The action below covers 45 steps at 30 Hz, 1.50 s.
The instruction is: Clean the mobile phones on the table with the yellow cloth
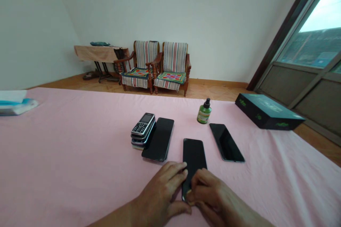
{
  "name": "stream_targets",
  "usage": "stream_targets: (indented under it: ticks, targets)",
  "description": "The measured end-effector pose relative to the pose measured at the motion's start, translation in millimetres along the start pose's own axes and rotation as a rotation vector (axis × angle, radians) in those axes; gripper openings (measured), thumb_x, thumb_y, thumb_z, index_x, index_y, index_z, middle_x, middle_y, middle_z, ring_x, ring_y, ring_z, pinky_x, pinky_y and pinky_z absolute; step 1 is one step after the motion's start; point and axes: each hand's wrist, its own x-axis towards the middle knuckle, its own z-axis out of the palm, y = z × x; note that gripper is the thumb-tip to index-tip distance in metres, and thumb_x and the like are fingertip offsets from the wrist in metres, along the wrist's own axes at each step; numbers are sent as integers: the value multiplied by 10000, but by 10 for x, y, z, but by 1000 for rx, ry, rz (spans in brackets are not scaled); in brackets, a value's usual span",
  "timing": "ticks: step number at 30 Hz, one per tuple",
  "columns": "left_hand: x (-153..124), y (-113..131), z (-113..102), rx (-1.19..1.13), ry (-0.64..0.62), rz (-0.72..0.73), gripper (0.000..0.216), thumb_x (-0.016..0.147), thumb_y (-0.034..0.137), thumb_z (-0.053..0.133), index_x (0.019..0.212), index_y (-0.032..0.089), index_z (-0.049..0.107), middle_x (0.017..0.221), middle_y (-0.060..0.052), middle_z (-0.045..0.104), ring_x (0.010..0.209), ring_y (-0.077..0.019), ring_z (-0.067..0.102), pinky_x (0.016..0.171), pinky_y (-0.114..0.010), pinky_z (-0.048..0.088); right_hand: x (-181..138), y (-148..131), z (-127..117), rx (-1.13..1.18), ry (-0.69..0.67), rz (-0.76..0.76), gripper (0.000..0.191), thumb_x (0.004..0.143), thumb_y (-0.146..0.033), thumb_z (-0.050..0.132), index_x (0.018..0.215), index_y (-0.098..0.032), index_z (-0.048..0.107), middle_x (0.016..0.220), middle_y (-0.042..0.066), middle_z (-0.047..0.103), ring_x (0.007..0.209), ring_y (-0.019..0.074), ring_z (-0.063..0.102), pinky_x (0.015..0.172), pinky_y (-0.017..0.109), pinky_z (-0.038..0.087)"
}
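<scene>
A black smartphone (194,158) lies flat on the pink tablecloth (66,149), screen up. My left hand (162,191) rests on its near left edge, fingers curled against the side. My right hand (210,193) pinches the phone's near bottom corner with bent fingers. Both hands grip the near end of this phone. To its left lies a second black smartphone (159,139), beside a small stack of keypad phones (143,129). A third black smartphone (226,142) lies to the right.
A small green bottle with a black cap (204,112) stands behind the phones. A dark box (268,111) sits at the far right, and folded white and blue items (14,102) at the far left edge. Two striped armchairs (157,65) stand by the wall.
</scene>
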Motion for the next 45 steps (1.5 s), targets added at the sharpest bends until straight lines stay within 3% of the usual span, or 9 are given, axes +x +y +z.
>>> stream_targets:
  ticks: [4,11,15,18,21,28,31,35,45]
  targets:
    - [-14,-4,22,33,0,18,752,671,418,841,1309,126,570,1362,-200,556,1261,-329,504,1051,-484,445,-96,22,-183,55,-53,81,257,771,14,548,832,-193,687,920,34,579,844,152,577,704,224,444]
    - [15,21,12,34,-2,9,704,651,393,862,1255,132,611,1321,-184,592,1229,-326,537,1031,-480,471,9,26,20,63,5,-28,276,769,20,542,849,-203,684,929,26,576,861,147,569,721,220,441]
    - [4,11,20,42,1,15,704,677,385,849,1279,123,595,1334,-202,577,1239,-337,528,1040,-492,460,-18,53,-53,57,-4,1,277,771,17,536,829,-208,688,910,29,585,872,162,579,731,241,452]
    - [-16,10,25,47,19,10,704,700,365,841,1313,152,567,1351,-182,567,1247,-324,520,1041,-486,460,-57,129,-152,39,116,101,237,816,-22,507,798,-189,675,845,36,564,779,160,580,653,248,446]
    - [-23,48,1,53,25,0,685,716,341,837,1308,139,559,1357,-174,557,1246,-311,514,1043,-469,460,0,213,-198,66,293,141,214,913,-122,478,920,-199,677,854,42,580,767,161,590,653,258,455]
    - [-13,149,-82,35,-22,-17,440,737,198,816,1130,88,652,1208,-156,630,1133,-275,578,999,-388,490,538,593,-271,-125,502,101,167,902,-132,517,911,-164,681,850,66,630,799,197,605,734,321,476]
    - [-26,132,-75,37,-7,12,452,737,201,819,1141,99,643,1217,-149,628,1130,-269,577,995,-380,491,692,796,-270,-159,508,92,179,880,-111,524,869,-147,700,817,82,623,795,221,596,733,352,477]
    - [-48,91,-43,44,12,30,442,748,226,817,1138,118,638,1216,-137,631,1126,-271,578,990,-390,494,658,881,-233,-170,489,61,196,886,-128,526,909,-164,717,842,84,612,828,233,581,741,365,476]
    - [-44,66,-7,41,20,28,492,720,248,843,1149,129,635,1218,-138,637,1116,-282,587,972,-408,508,198,487,-49,-77,387,61,224,957,-170,464,954,-209,684,922,70,591,871,209,565,754,350,481]
